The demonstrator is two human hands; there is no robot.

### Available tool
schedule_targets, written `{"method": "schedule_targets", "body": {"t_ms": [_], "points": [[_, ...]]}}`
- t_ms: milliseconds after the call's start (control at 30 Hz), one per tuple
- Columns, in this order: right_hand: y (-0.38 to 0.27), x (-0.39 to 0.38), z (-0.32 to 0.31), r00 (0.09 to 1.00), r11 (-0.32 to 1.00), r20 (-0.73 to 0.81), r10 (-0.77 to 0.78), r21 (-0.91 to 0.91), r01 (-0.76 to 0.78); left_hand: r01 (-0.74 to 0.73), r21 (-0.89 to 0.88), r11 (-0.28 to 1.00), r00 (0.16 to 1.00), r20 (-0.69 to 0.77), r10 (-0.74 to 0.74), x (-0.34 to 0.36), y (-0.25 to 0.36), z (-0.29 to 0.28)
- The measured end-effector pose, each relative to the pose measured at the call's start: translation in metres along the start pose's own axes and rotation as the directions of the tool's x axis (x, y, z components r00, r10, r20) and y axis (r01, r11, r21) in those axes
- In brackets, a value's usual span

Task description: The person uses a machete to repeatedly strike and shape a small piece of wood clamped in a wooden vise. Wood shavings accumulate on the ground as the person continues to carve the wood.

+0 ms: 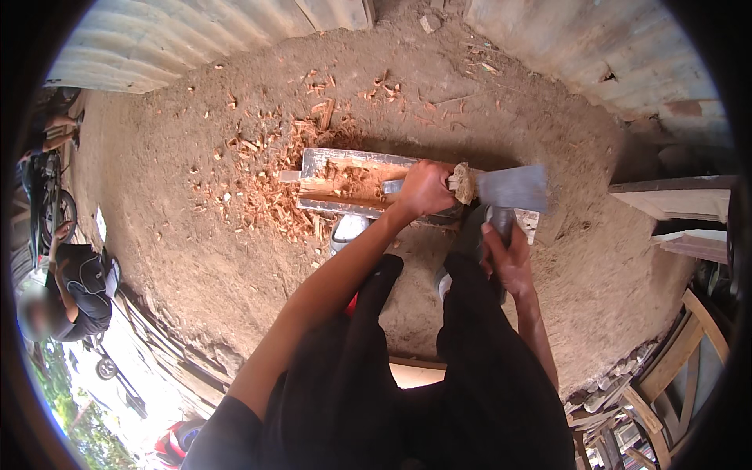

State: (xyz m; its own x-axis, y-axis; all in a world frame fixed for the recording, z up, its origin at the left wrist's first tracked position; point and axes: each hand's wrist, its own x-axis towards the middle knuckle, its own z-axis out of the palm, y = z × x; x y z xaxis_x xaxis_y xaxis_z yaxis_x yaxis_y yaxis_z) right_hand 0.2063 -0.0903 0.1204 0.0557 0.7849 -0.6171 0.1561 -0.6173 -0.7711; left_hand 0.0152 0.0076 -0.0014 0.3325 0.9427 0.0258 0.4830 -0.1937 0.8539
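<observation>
My left hand (427, 189) is closed round a chisel over the wooden trough. The chisel's metal blade (392, 186) points left into the hollow, and its frayed wooden butt (463, 183) sticks out to the right of my fist. My right hand (511, 263) grips the handle of a hatchet. The hatchet's wide metal head (513, 188), a little blurred, is beside the chisel's butt; whether they touch I cannot tell. The trough (345, 208) is a hollowed length of wood with dark outer sides, lying crosswise ahead of my feet. Chips lie in its hollow.
Reddish wood chips (286, 192) cover the dirt floor left of the trough. Corrugated metal sheets (204, 39) stand at the far side. Boards (674, 196) and scrap timber (677, 356) are at the right. A person (78, 286) sits at the left, near a motorcycle (59, 196).
</observation>
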Motion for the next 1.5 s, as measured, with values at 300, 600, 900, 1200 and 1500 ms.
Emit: {"method": "schedule_targets", "body": {"t_ms": [300,600,900,1200,1500], "points": [[-0.002,0.001,-0.004,0.997,0.999,0.065,0.047,0.008,-0.048,0.019,0.031,0.999,1.0,0.022,-0.02,0.0,-0.004,-0.003],[0.001,0.008,0.0,1.0,1.0,0.023,0.007,0.009,-0.007,0.04,0.058,0.998,0.999,0.031,-0.042,-0.002,0.001,-0.006],[0.005,0.007,0.003,0.993,0.993,0.082,0.085,0.076,-0.092,0.08,0.197,0.977,0.991,0.092,-0.1,-0.009,-0.009,-0.01],[0.0,0.005,-0.005,0.974,0.986,0.193,0.119,0.094,-0.139,-0.034,0.214,0.976,0.972,0.233,-0.018,-0.018,-0.01,-0.023],[-0.028,-0.032,-0.029,0.985,0.98,0.085,0.15,0.12,-0.159,-0.225,-0.199,0.954,0.942,0.207,0.265,-0.011,0.029,0.012]]}}
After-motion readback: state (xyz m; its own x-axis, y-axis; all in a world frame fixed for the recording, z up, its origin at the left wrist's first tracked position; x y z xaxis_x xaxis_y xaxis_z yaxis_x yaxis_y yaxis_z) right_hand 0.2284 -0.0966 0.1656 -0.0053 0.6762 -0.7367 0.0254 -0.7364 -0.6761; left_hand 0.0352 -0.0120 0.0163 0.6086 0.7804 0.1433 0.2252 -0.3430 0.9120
